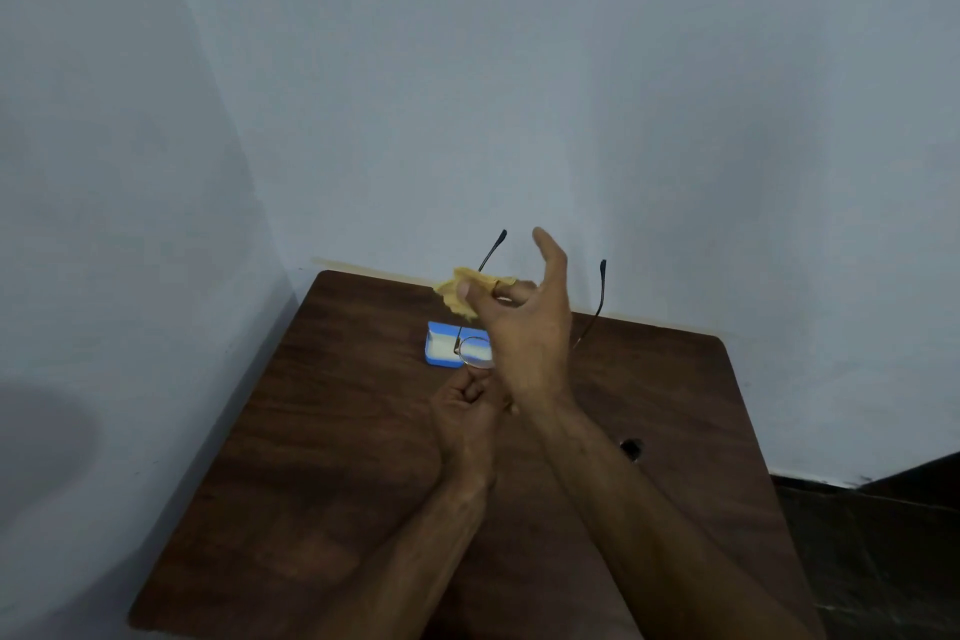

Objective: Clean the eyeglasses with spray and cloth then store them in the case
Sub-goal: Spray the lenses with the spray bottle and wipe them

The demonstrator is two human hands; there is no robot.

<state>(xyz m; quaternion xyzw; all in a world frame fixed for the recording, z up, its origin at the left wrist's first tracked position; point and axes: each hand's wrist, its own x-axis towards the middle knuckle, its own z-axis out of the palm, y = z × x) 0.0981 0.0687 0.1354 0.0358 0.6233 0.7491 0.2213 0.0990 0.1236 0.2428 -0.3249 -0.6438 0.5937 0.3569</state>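
Thin-rimmed eyeglasses (474, 351) are held above the table, with both dark-tipped temples pointing up and away from me. My left hand (467, 413) pinches the frame at the lower rim of the left lens. My right hand (524, 327) is raised in front of the glasses and holds a crumpled yellow cloth (460, 291) between thumb and fingers, hiding the right lens. A blue case (441, 348) with a white inside lies open on the table behind the glasses. I see no spray bottle.
A dark wooden table (337, 457) stands in the corner of two pale blue walls. It has a small cable hole (631, 447) on the right side. Dark floor shows at the lower right.
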